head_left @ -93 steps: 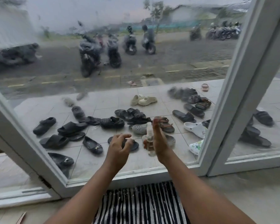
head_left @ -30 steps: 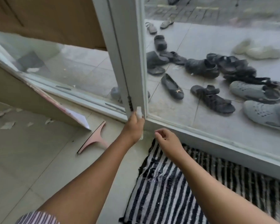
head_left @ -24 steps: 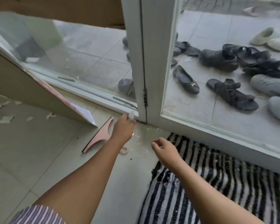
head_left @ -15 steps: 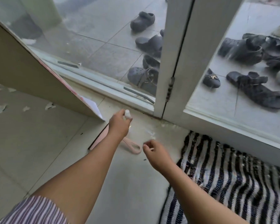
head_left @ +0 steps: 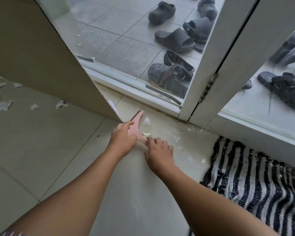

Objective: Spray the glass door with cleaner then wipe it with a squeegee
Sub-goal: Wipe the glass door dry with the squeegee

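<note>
**Two hands down at the squeegee [head_left: 134, 128]**

It lies flat on the floor [head_left: 58, 154]. The left hand [head_left: 123, 139] lies over it, fingers loose and straight. The right hand [head_left: 158, 155] touches its handle tip, fingers uncurled, gripping nothing. The spray bottle [head_left: 146, 128] stands just beside the squeegee, with the glass door [head_left: 255, 103] beyond it.

Pretty tight corner tbh. The squeegee [head_left: 137, 122] lies on the floor tiles [head_left: 49, 150] with the corner of the leaning board [head_left: 41, 57] just off its far end, the door sill [head_left: 134, 89] behind it, and the spray bottle [head_left: 146, 128] standing just beside its right edge, so that side's blocked. The striped mat [head_left: 254, 176] sits well off to the right. Near side and left are bare tile, only paper scraps [head_left: 3, 105] farther left.
</note>
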